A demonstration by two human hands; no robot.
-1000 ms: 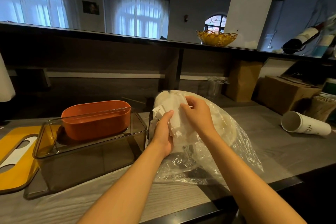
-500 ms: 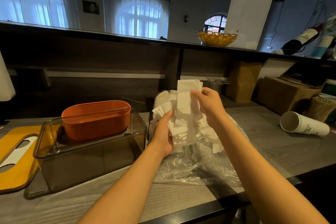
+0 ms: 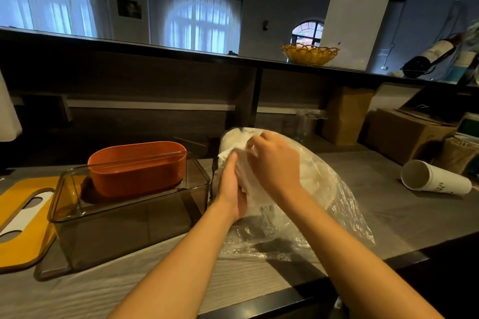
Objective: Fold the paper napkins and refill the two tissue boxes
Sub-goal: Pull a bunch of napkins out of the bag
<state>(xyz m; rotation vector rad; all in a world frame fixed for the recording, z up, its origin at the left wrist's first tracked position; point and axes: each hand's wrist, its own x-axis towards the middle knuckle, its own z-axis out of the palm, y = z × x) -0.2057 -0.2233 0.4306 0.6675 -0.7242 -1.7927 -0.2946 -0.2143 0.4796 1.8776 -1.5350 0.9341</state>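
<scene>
A clear plastic bag point(image 3: 337, 204) of white paper napkins lies on the grey counter, right of centre. My left hand point(image 3: 230, 189) holds a bunch of white napkins point(image 3: 250, 184) upright at the bag's mouth. My right hand point(image 3: 274, 160) comes down from above, its fingers curled on the top of the same bunch. To the left stands a smoky clear tissue box point(image 3: 124, 215) with an orange tissue box point(image 3: 137, 168) sitting inside it. Both boxes show no napkins. A yellow lid point(image 3: 23, 225) with a white slot lies at the far left.
A white paper cup point(image 3: 432, 180) lies on its side at the right. Behind it stand cardboard boxes point(image 3: 404, 134) and a brown paper bag point(image 3: 346, 114). A yellow wicker basket point(image 3: 309, 53) sits on the upper ledge. The counter's dark front edge runs just below the bag.
My right hand had lifted a folded napkin up out of the bunch; it has now come back down onto the top of the napkins. My left hand has stayed in place.
</scene>
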